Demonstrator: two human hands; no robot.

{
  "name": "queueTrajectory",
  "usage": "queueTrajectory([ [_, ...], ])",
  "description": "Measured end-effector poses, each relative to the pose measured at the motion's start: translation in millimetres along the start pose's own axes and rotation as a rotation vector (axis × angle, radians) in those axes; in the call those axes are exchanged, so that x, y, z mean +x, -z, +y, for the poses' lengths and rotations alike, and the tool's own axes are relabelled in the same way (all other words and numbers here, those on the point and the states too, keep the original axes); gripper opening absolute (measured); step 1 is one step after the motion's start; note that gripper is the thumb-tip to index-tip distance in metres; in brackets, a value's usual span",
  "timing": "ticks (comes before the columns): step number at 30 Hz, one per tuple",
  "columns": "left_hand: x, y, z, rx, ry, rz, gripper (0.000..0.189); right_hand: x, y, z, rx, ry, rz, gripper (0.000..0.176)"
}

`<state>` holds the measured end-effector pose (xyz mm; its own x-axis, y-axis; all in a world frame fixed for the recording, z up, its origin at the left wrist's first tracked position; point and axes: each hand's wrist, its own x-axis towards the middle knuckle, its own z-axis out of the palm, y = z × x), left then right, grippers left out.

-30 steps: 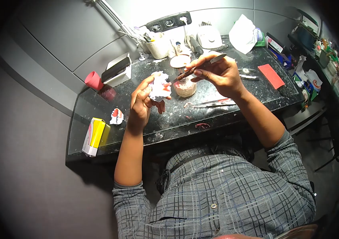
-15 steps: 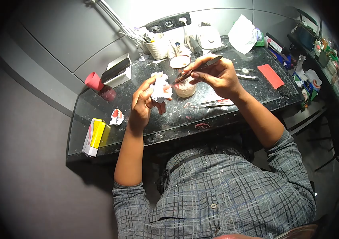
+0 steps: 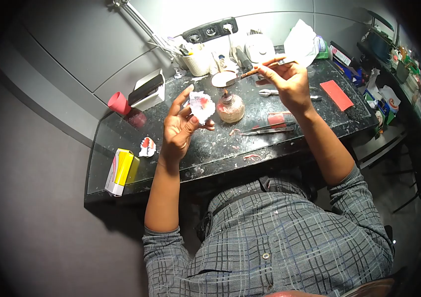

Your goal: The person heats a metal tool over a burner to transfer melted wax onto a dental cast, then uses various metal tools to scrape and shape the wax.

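My left hand grips a white plaster dental cast, its fingers around the sides. A red-pink patch like wax shows on the cast's upturned face. Up and to the right, my right hand pinches a slim wax knife with a brownish handle, its tip pointing left. Between the hands and lower stands a glass spirit lamp with a small flame-like glow at its wick. Behind it lies a round pale dish. Another cast with red wax rests on the left.
Tweezers and a pink wax piece lie in front of my right forearm. A red wax sheet is at the right. On the left are a yellow-white box and a red cup. A ribbed tool holder stands behind.
My right hand has drawn the wax knife away from the cast, up and to the right past the lamp. My left hand has turned the cast, showing its red-pink patch more.
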<state>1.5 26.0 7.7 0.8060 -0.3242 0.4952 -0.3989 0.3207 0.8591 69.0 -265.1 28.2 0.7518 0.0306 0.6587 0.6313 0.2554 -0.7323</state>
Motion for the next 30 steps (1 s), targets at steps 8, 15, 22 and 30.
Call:
queueTrajectory([
  [8, 1.5, 2.5, -5.1, 0.170, -0.066, 0.032, 0.072, -3.2, -3.5, 1.9, 0.001, -0.059, -0.057, 0.011],
  [15, 1.8, 3.0, -5.1, 0.191, -0.072, 0.037, 0.070, -4.2, -4.6, 2.8, -0.003, -0.085, -0.081, 0.012],
  [22, 2.0, 2.3, -4.4, 0.118, -0.054, 0.048, 0.069, -4.1, -4.9, 3.7, -0.001, -0.092, -0.076, 0.011],
  [30, 1.9, 1.0, -3.7, 0.102, -0.050, 0.054, 0.067, -4.3, -4.7, 3.2, -0.017, -0.093, -0.085, 0.010],
])
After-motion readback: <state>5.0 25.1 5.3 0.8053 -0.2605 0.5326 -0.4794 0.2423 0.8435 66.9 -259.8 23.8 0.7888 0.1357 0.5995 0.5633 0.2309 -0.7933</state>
